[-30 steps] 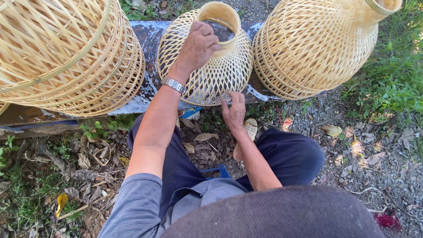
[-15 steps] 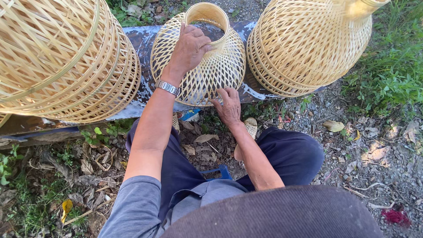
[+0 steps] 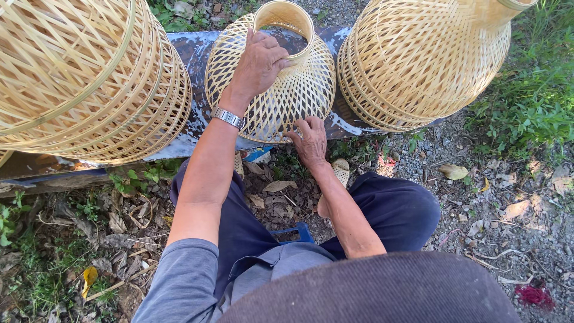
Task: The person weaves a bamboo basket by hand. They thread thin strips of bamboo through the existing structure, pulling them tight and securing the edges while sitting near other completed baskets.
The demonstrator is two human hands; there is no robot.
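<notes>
A small woven bamboo basket with a narrow round neck stands on a metal sheet in front of me. My left hand lies over its shoulder with fingers curled onto the neck rim, and a metal watch sits on that wrist. My right hand touches the basket's lower edge with its fingertips on the weave. I sit low with dark trousers and a grey shirt; the brim of my hat covers the bottom of the view.
A large woven basket stands at the left and another at the right, both on the sheet. Gravel, dry leaves and grass surround me. A blue object shows between my legs.
The view has shifted slightly. My left hand stays on the basket's neck, and my right hand has stayed at the lower edge, fingers working the weave.
</notes>
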